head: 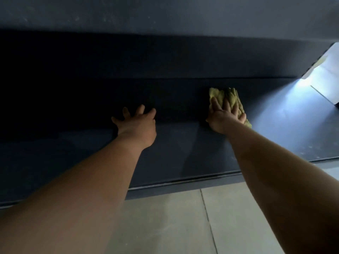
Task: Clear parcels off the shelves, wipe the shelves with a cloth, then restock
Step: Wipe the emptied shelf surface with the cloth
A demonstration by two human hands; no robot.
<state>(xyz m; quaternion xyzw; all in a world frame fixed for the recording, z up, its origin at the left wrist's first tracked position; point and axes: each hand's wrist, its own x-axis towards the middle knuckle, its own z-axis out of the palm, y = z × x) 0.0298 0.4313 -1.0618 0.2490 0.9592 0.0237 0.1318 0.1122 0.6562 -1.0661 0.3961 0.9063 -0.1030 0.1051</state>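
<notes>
Both my arms reach deep into a dark, low shelf (183,153) with a bare surface. My right hand (223,118) lies flat, fingers straight, pressing a crumpled yellow-green cloth (229,98) against the shelf near its back wall. My left hand (136,123) rests on the shelf surface to the left of the cloth, fingers spread, holding nothing. No parcels show on this shelf.
The underside of the shelf above (165,13) hangs low over my hands. Light enters through an opening at the right end (322,79). A grey tiled floor (183,226) lies below the shelf's front edge (183,180).
</notes>
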